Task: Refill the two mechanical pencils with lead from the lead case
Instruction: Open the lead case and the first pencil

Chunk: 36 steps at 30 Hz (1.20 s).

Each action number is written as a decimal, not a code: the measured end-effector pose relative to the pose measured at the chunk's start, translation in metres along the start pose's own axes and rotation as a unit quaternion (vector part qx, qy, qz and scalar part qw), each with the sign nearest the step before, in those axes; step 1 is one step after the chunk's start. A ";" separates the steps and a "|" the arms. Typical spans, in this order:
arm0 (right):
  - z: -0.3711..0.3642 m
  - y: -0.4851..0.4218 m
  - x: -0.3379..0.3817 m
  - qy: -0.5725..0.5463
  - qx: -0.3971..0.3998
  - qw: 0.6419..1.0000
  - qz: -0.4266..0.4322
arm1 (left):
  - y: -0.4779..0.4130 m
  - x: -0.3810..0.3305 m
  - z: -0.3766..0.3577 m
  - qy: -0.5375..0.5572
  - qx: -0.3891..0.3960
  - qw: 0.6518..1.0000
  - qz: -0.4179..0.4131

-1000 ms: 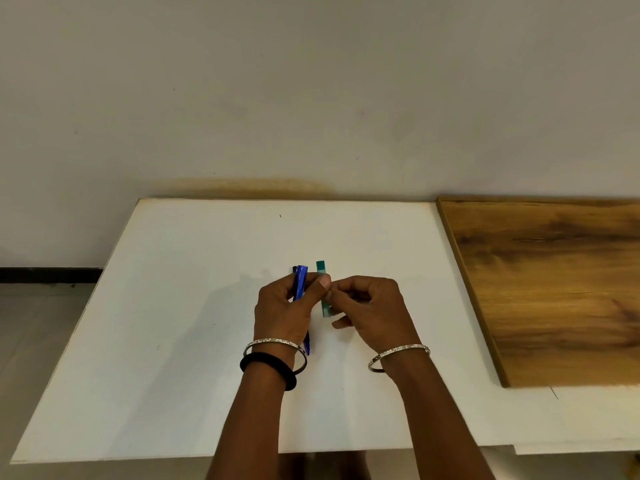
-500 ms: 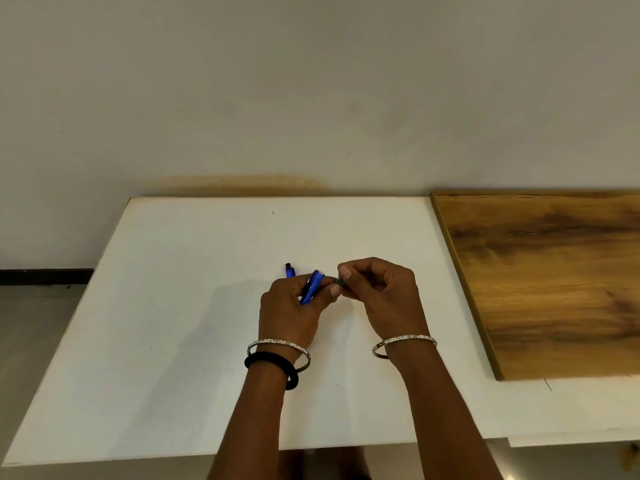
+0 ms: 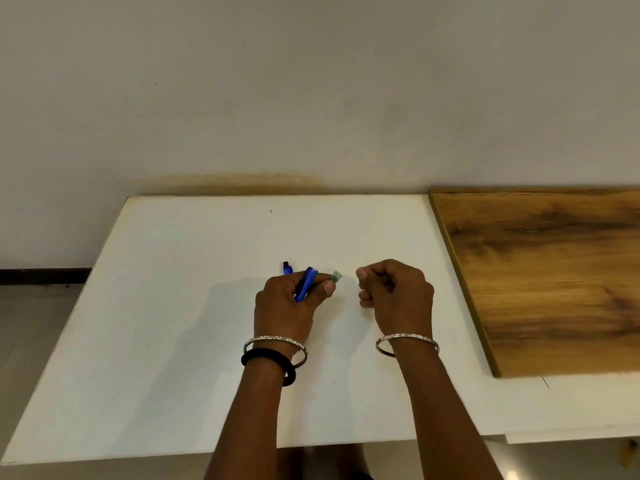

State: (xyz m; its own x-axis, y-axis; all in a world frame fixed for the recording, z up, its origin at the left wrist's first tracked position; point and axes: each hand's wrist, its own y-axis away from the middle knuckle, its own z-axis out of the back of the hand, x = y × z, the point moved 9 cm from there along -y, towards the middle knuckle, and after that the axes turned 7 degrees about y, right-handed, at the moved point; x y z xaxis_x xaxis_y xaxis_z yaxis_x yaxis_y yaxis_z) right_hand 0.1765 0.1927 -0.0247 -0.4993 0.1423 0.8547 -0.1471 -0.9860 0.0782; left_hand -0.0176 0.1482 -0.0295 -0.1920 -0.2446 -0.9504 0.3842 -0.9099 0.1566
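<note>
My left hand (image 3: 285, 306) rests on the white table (image 3: 173, 306) and grips a blue mechanical pencil (image 3: 306, 284) that points up and to the right. Its thumb and forefinger also pinch the pale green lead case (image 3: 336, 276), whose end sticks out to the right. A second blue pencil (image 3: 287, 267) lies behind this hand, mostly hidden, with only its dark tip end showing. My right hand (image 3: 394, 292) is a short gap to the right of the case, fingers curled. It pinches a small dark green piece (image 3: 360, 281), seemingly the case's cap.
A brown wooden board (image 3: 554, 278) lies on the right part of the table. A pale wall stands right behind the table's far edge. The table's left edge drops to a tiled floor (image 3: 27, 341).
Both hands were joined at the lead case. My right hand has pulled away to the right with a small piece, and the case stays in my left hand beside the pencil.
</note>
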 end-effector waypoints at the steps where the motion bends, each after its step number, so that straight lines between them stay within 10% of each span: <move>1: -0.004 0.000 -0.004 0.038 0.016 0.999 -0.009 | 0.000 0.000 0.000 0.004 -0.001 1.000 0.003; 16: -0.025 0.009 -0.004 0.293 0.046 0.955 0.006 | -0.003 0.006 -0.001 0.002 0.016 1.000 0.006; 24: -0.023 0.004 0.003 -0.137 0.084 0.986 -0.052 | -0.003 0.003 0.003 -0.043 0.017 0.999 -0.015; 36: -0.038 0.015 -0.006 -0.277 0.187 0.934 -0.128 | 0.000 -0.016 0.015 -0.017 -0.040 0.997 -0.069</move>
State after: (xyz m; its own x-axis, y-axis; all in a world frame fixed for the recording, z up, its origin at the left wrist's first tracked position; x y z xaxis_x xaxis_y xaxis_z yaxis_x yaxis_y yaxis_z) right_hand 0.1448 0.1804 -0.0476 0.0453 0.4123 0.9099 0.1596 -0.9021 0.4008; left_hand -0.0280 0.1471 -0.0098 -0.2774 -0.1317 -0.9517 0.4231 -0.9061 0.0021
